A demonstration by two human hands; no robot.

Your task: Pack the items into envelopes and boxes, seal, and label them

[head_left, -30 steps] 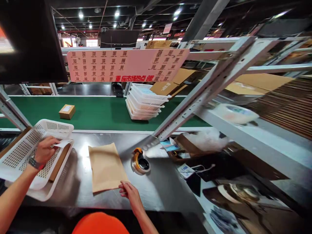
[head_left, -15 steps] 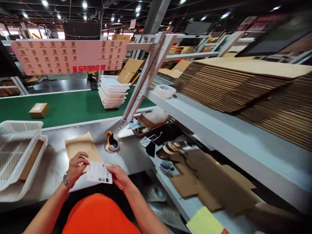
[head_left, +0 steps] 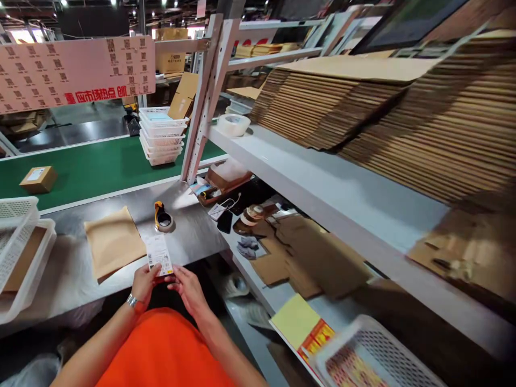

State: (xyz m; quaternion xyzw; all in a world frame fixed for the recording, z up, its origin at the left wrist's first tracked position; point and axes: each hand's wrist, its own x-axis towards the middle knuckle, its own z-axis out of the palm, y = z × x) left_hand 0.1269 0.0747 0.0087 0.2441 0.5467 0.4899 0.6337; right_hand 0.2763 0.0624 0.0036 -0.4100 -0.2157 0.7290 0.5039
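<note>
A white printed shipping label (head_left: 158,251) is upright between my hands, above the front edge of the metal table. My left hand (head_left: 144,286) pinches its lower edge with the thumb on top. At its lower right corner my right hand (head_left: 188,289) is closed, fingertips against the label. A brown kraft paper mailer (head_left: 115,239) lies flat on the table, just beyond my left hand. Past the label stands a tape dispenser (head_left: 163,219) with a yellow-orange handle.
White plastic baskets (head_left: 47,242) stand at the left. Behind the metal table (head_left: 193,226), a green conveyor belt (head_left: 97,174) carries a small carton (head_left: 39,180) and stacked baskets (head_left: 161,142). On the right, a shelf (head_left: 306,177) holds flattened cardboard (head_left: 306,107) and a tape roll (head_left: 234,124).
The label has turned from lying sideways to upright. My left hand has left the mailer and grips the label's lower edge. The view has swung to the right.
</note>
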